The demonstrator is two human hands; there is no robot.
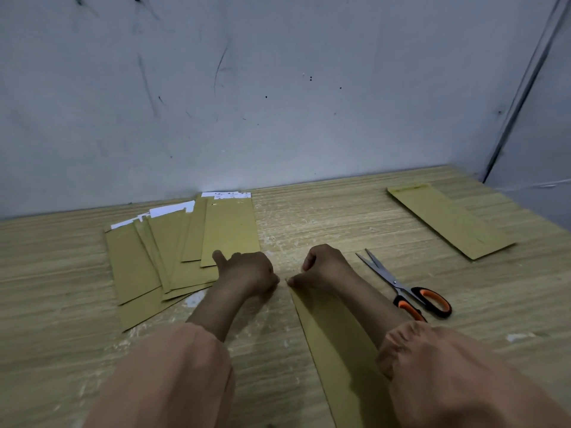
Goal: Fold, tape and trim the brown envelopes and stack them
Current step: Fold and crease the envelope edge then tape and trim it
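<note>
So: wood-grain desk (309, 211) with pale scuffed patches, pushed against a grey-white wall (278, 88) marked with dark streaks and specks; a second wall panel meets it at the desk's far right corner. Fanned pile of brown envelopes (173, 251) lies left of centre toward the far edge, white paper (168, 210) poking out of the tops. One single envelope (448, 220) lies apart near the far right corner, angled. Scissors (408, 288) (orange-and-black handles, blades parted) sit right of centre, just beside the right forearm.

Working envelope (336, 344) runs from the desk's middle to the near edge, partly under the right arm, its lower end cut off by the frame. Right hand (321, 267) has fingers curled, fingertips pinching or pressing the envelope's far tip; exact grip is hard to make out. Left hand (247, 270) is curled too, thumb out over the pile's near corner, knuckles close to the right hand; cannot tell whether it holds anything (tape maybe, not visible). Pinkish sleeves (173, 381) fill the near edge.
</note>
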